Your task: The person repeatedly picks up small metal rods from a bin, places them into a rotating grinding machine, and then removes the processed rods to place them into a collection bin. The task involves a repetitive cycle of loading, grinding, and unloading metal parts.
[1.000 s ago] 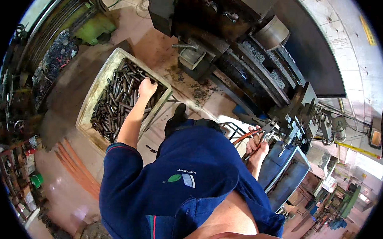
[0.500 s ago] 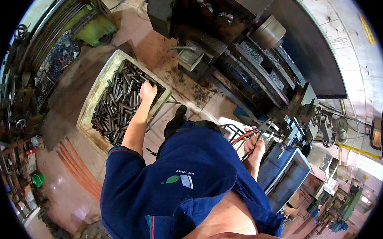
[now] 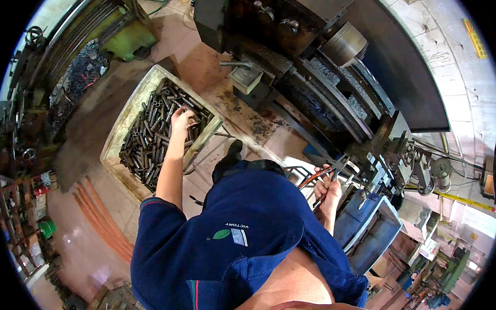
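Note:
On my left is a pale, stained crate [image 3: 130,103] with many short dark metal tubes [image 3: 147,143] piled loosely inside. My left hand [image 3: 181,123] is over the pile towards the crate's right side, its fingers curled together. Whatever is in those fingers is too small to make out. My right hand [image 3: 328,190] is closed round the handles of red-handled pliers [image 3: 319,174]. Their grey jaws point up and right, close to the machine's carriage [image 3: 386,173]; I cannot tell whether the jaws hold anything.
A dark lathe [image 3: 329,103] with shavings on its bed stands ahead to the right. Below its carriage is a blue bin [image 3: 390,217]. Copper-coloured bars [image 3: 101,218] lie on the floor at left, with a green machine [image 3: 126,38] beyond the crate. A small metal tray [image 3: 245,79] juts from the lathe.
My left hand has shifted slightly left and its wrist has turned over the tubes. The right hand, still gripping the pliers, has barely moved.

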`<state>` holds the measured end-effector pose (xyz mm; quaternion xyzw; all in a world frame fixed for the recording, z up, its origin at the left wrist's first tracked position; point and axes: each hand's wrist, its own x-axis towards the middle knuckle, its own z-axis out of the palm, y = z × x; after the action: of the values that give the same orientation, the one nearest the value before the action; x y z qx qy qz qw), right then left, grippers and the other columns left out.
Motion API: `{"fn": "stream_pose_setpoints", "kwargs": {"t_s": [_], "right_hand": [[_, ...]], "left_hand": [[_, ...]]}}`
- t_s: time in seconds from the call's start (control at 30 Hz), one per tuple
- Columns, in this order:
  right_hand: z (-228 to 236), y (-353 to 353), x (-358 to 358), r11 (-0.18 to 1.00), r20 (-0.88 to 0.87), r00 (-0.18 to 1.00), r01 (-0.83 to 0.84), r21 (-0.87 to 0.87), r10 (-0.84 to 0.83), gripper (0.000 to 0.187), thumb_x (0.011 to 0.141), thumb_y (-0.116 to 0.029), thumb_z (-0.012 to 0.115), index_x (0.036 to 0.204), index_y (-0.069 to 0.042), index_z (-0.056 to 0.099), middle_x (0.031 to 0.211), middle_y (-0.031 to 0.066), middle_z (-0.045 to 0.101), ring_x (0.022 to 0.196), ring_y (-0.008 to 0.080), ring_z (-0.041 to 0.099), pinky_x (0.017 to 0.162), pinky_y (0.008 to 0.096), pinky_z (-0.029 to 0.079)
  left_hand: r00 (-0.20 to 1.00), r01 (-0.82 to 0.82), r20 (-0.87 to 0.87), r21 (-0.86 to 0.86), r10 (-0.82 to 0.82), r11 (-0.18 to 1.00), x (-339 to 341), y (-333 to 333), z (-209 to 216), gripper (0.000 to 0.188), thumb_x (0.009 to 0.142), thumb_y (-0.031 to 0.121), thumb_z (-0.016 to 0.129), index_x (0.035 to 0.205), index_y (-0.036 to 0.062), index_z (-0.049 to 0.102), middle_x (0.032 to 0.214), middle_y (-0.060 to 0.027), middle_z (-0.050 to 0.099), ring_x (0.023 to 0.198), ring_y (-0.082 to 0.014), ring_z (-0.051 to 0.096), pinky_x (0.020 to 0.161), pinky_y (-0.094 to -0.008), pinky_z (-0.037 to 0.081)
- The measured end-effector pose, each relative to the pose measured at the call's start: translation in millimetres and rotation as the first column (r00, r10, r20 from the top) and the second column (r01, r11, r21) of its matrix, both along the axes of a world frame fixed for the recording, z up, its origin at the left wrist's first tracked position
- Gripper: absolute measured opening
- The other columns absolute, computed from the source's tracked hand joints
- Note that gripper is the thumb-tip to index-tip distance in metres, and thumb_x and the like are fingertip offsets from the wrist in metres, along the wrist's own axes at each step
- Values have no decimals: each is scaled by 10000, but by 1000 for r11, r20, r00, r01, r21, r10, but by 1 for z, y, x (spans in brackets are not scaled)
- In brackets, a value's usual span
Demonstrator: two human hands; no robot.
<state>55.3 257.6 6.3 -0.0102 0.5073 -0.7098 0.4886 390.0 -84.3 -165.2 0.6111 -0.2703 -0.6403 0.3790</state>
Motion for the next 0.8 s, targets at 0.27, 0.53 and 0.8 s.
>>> {"fn": "stream_pose_setpoints", "kwargs": {"t_s": [0.27,0.53,0.8], "right_hand": [[25,-35,-1,994,-23,996,-90,-67,89,405,782,-183,512,1127,19,445,1053,180,550,419,50,304,350,187,273],[73,-83,17,751,-256,709,-586,303,657,458,578,-80,492,1027,4,527,736,28,499,471,64,384,410,214,271],[88,-73,23,781,-356,695,-539,316,624,396,549,-173,547,891,24,517,652,-6,424,601,104,392,519,255,287]], "left_hand": [[948,97,-244,-388,-204,916,-34,15,135,324,730,-10,603,1039,-6,507,810,-86,604,702,-185,612,632,-309,518],[806,363,-251,-506,-536,782,-157,62,223,218,762,46,655,868,-30,480,786,-121,600,687,-204,623,636,-285,516],[763,473,-154,-530,-628,704,-205,101,227,226,774,25,640,888,-24,452,833,-142,610,737,-188,621,699,-276,498]]}}
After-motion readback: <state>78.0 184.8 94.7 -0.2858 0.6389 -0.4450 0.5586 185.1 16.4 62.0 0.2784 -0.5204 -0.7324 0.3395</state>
